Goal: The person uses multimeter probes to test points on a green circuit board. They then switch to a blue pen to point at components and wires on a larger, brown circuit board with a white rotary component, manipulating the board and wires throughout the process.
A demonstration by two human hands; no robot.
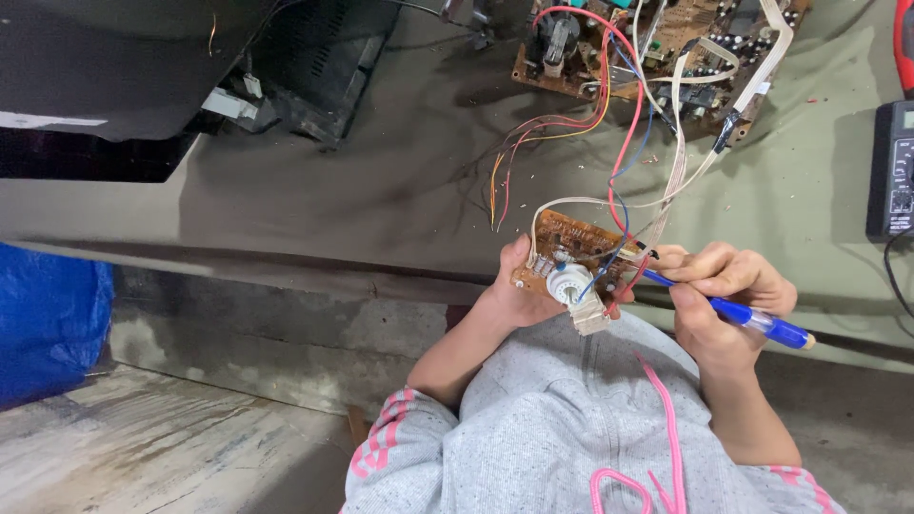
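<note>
My left hand (514, 295) grips a small brown circuit board (562, 249) with a round white part (569, 284) and a pale connector hanging below it. My right hand (724, 300) holds a blue pen-shaped tool (752, 322) like a pencil, its tip at the board's right edge. Red, blue and white wires (628, 143) run from the small board up to a larger brown circuit board (657, 43) lying at the top of the grey-green work surface (381, 190).
A black multimeter (892, 171) lies at the right edge, with a red object above it. A dark casing (124, 67) fills the top left. Blue plastic (48, 314) sits at the left, over a concrete floor (171, 447). I wear a grey hoodie with pink cords.
</note>
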